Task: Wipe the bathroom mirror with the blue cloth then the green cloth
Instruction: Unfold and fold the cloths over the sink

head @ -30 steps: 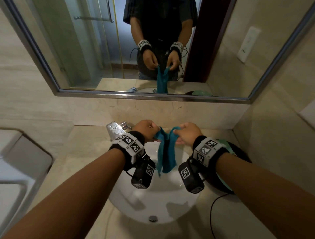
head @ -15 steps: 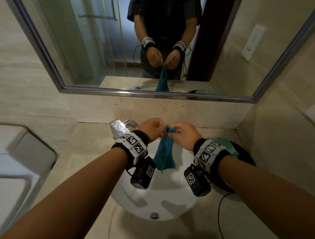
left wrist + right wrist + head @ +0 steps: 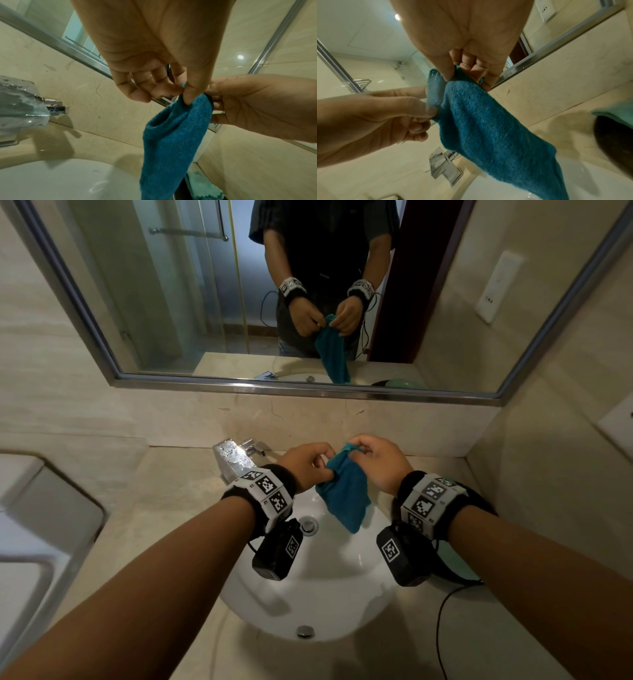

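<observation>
Mirror (image 3: pixel 308 285) wiping has not begun, by my reading: no cloth is against the glass. Blue cloth (image 3: pixel 344 491) hangs over the white basin (image 3: pixel 308 594), held at its upper edge by both hands. Left hand (image 3: pixel 305 463) pinches one part of the edge between thumb and fingertips; right hand (image 3: pixel 380 460) pinches the adjoining part, its other fingers curled behind the fabric. The two hands are close together, and the cloth droops below them in loose folds, clear of the basin. It appears to be under arrangement for the first pass. Green cloth (image 3: pixel 202 185) lies on a dark object (image 3: pixel 616 142) on the tabletop (image 3: pixel 164 491), right of the basin, untouched. Both wiping stages remain outstanding.
</observation>
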